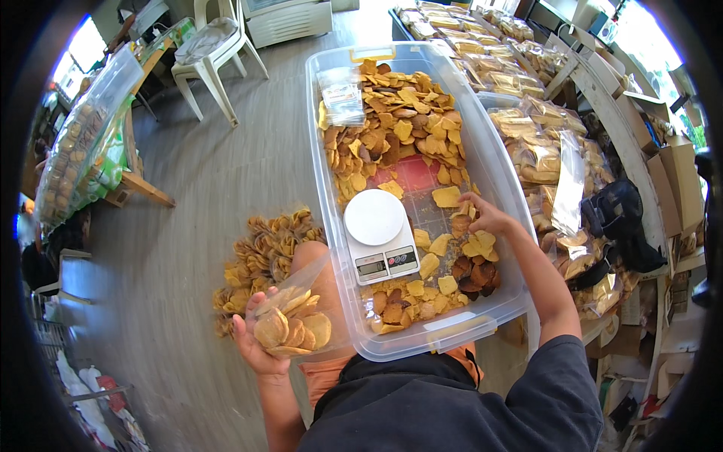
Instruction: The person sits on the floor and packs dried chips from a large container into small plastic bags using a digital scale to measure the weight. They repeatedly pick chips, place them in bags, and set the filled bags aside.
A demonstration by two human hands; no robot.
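My left hand [261, 333] holds a clear plastic bag [299, 325] partly filled with round, flat golden chips or biscuits, left of a large clear plastic bin [333, 248]. My right hand [487, 217] is inside the bin at its right side, fingers bent by some loose pieces; whether it grips one is unclear. A white digital kitchen scale [375, 226] with an unloaded round plate stands in the bin. Beyond it lies a large heap of golden and brown pieces [401, 118], with a stack of plastic bags [342, 101] on its left part. Darker pieces [479, 277] lie in the near right corner.
Several filled bags [265, 254] lie on the floor left of the bin. More packed bags [536, 141] crowd the right side, with a black bag [618, 220] on them. A white plastic chair [212, 56] and a table [135, 135] stand at the left. A person is at the far left.
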